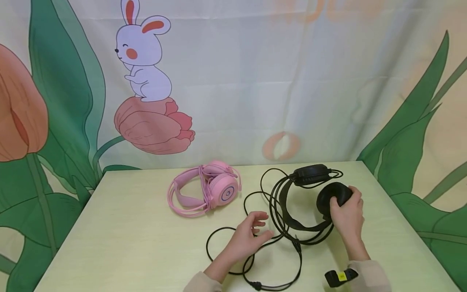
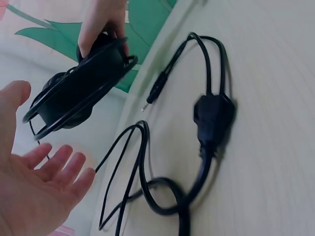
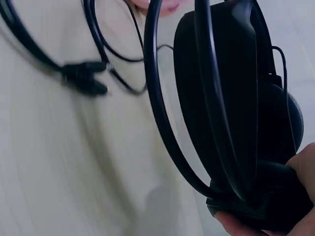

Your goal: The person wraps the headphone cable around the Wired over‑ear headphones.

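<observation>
Black over-ear headphones (image 1: 333,199) are held up by my right hand (image 1: 347,213), its thumb and fingers gripping one round ear cup. The headband with its thin outer bars (image 3: 216,88) curves away to the left of that hand, and the other ear cup (image 1: 311,175) sits at the back. Left of the headband, my left hand (image 1: 248,235) has its fingers loosely bent, palm turned toward the headphones, with nothing in its grasp. The headphones' black cable (image 1: 300,259) lies in loops on the table around the left hand. In the left wrist view its splitter (image 2: 214,118) and a plug (image 2: 156,89) show.
Pink headphones (image 1: 223,190) with their cable wound around them lie at the back middle of the pale table (image 1: 120,227). A printed curtain (image 1: 233,81) hangs behind the table. A black strap (image 1: 341,277) is on the right sleeve.
</observation>
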The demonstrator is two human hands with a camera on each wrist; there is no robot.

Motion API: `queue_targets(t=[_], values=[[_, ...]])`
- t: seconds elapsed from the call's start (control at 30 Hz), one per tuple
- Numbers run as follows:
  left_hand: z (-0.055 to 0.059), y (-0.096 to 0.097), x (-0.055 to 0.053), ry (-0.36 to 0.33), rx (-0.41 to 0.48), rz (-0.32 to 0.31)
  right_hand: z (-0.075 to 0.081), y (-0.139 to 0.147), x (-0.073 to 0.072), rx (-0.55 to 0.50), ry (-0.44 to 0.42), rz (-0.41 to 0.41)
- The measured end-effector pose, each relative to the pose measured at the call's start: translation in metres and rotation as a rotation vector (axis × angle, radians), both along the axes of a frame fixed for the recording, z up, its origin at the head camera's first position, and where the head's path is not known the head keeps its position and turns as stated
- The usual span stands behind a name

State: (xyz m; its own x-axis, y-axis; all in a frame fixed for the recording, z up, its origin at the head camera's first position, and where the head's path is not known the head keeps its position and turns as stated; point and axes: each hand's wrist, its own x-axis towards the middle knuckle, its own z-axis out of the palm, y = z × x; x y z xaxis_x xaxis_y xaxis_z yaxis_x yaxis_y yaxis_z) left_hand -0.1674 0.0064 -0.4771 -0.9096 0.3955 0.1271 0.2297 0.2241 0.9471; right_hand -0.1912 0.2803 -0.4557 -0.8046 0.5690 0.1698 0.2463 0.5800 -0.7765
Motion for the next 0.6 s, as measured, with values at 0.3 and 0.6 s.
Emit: queue_targets(t=[0.3, 0.6], values=[[0.014, 0.007, -0.001, -0.198, 0.202, 0.072, 0.003, -0.027, 0.000, -0.041, 0.092, -0.013], [0.019, 0.009, -0.002, -0.292, 0.329, 0.130, 0.002, -0.048, 0.003, -0.056, 0.152, 0.011]])
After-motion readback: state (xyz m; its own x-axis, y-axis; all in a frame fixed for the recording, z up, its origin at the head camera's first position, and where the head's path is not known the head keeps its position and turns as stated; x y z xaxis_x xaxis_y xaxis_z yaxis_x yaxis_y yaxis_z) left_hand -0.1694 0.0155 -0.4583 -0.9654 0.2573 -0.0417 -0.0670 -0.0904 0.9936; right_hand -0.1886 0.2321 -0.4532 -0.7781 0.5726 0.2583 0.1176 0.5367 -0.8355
